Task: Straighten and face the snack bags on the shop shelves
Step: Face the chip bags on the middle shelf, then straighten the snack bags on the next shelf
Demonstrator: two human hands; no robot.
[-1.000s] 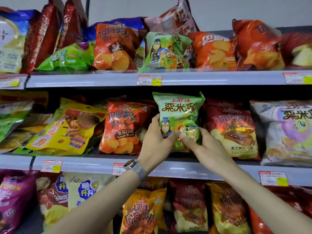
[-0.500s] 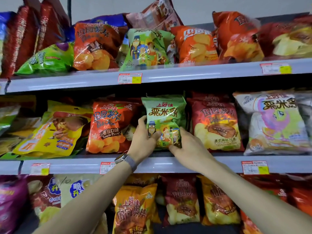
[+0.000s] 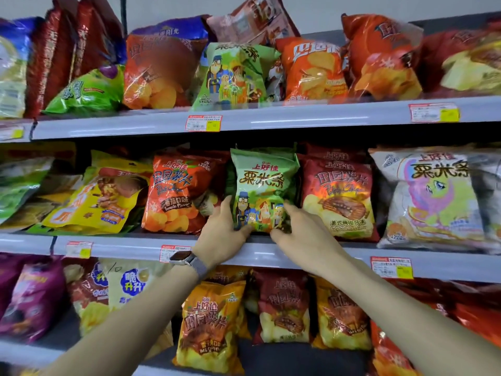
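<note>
Right now both hands hold one green bag (image 3: pixel 264 185) by its bottom corners. The left hand (image 3: pixel 222 237) grips the corner at 7 o'clock, and the right hand (image 3: pixel 306 237) pinches the corner at 5 o'clock. I think they hold it low so the bag can stand up tall with its front picture facing out. The bag sits at the front of the middle shelf (image 3: pixel 122 246), squeezed between an orange bag (image 3: pixel 179 194) at its 9 o'clock and a dark red bag (image 3: pixel 339 196) at its 3 o'clock. Every shelf is packed with puffy bags. They are all sealed, so the food inside is hidden. Only the front pictures show chips. Far off at 9 o'clock a yellow bag (image 3: pixel 100 196) lies tipped back, and at 12 o'clock the bags on the top shelf (image 3: pixel 298 115) lean every way, so I think lots is left to fix.
</note>
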